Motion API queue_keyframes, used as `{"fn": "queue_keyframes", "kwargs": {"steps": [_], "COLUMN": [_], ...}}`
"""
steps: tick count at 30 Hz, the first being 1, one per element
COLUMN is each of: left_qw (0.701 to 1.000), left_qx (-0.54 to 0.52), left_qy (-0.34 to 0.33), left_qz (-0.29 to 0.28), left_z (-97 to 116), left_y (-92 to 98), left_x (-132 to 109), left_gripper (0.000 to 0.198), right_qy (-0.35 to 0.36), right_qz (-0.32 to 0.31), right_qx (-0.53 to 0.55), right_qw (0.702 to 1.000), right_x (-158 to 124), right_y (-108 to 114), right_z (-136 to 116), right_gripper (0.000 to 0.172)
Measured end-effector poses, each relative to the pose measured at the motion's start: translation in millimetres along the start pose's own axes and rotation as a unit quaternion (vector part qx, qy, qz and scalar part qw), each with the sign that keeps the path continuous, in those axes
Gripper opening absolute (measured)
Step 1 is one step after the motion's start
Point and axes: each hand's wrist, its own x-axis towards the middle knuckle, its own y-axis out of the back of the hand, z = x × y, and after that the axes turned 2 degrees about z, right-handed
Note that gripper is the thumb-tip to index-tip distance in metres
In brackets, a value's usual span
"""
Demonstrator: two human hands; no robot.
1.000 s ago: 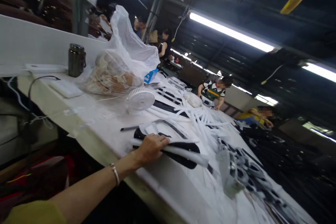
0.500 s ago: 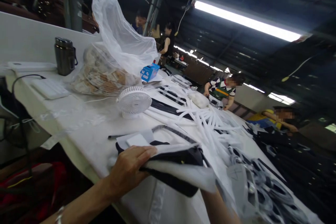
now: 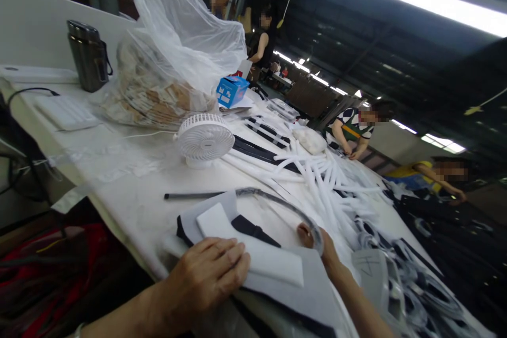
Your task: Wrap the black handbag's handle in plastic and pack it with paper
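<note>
My left hand (image 3: 209, 272) lies with its fingers stretched out on a white foam strip (image 3: 273, 259). Beneath the foam are a pale grey sheet (image 3: 312, 280) and a black piece (image 3: 285, 306), probably of a bag, its lower part hidden by my hand. On the right, my right hand (image 3: 322, 245) has its fingers curled round the near end of a long dark strap (image 3: 273, 198) in clear plastic wrap. The strap arches away to the left, where its black end rests on the table. A dark flap (image 3: 255, 229) shows behind the foam.
A small white fan (image 3: 205, 140) stands on the white table (image 3: 134, 185), with a big clear bag of tan packets (image 3: 154, 95) and a dark flask (image 3: 87, 55) behind. White foam tubes (image 3: 317, 174) and wrapped coils (image 3: 420, 285) lie to the right. Several people work farther off.
The black piece was folded in my hands; it now lies spread, with the foam and grey sheet exposed. My right hand has come out from underneath to the strap. The view has shifted.
</note>
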Motion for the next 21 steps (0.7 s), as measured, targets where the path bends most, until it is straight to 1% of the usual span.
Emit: {"fn": "queue_keyframes", "kwargs": {"steps": [2,3,4,5,6,8,10,12,14,16,18,20,21], "left_qw": [0.999,0.999,0.998,0.997,0.997,0.996,0.995,0.994,0.992,0.991,0.990,0.989,0.989], "left_qx": [0.016,0.025,0.032,0.038,0.042,0.046,0.054,0.068,0.086,0.102,0.115,0.121,0.121], "left_qy": [-0.024,-0.035,-0.045,-0.050,-0.054,-0.057,-0.060,-0.062,-0.059,-0.058,-0.063,-0.064,-0.060], "left_qz": [-0.015,-0.025,-0.032,-0.036,-0.040,-0.047,-0.054,-0.064,-0.070,-0.066,-0.061,-0.057,-0.057], "left_z": [3,5,7,8,9,6,0,-8,-14,-16,-15,-11,-9], "left_y": [-3.5,-5.2,-6.6,-7.6,-8.0,-6.3,-1.5,5.2,12.2,17.6,20.2,19.7,18.5], "left_x": [-4,-6,-7,-8,-9,-8,-5,-4,-5,-7,-10,-13,-15], "left_gripper": [0.033,0.033,0.033,0.033,0.032,0.031,0.031,0.032,0.034,0.034,0.033,0.033,0.032], "right_qy": [-0.029,-0.044,-0.055,-0.060,-0.060,-0.046,-0.037,-0.047,-0.067,-0.077,-0.069,-0.053,-0.045], "right_qz": [0.038,0.052,0.061,0.059,0.045,-0.014,-0.083,-0.128,-0.140,-0.129,-0.114,-0.107,-0.105], "right_qx": [-0.008,0.001,0.014,0.033,0.057,0.111,0.151,0.167,0.165,0.160,0.167,0.186,0.199], "right_qw": [0.999,0.998,0.997,0.996,0.996,0.993,0.984,0.976,0.974,0.976,0.977,0.975,0.973], "right_x": [-5,-5,-4,-2,1,8,19,31,43,50,53,51,49], "right_y": [32,44,52,56,53,35,7,-22,-44,-58,-65,-65,-63], "right_z": [13,14,11,4,-7,-34,-62,-85,-100,-109,-114,-117,-117], "right_gripper": [0.013,0.015,0.018,0.023,0.028,0.030,0.028,0.028,0.030,0.033,0.029,0.024,0.024]}}
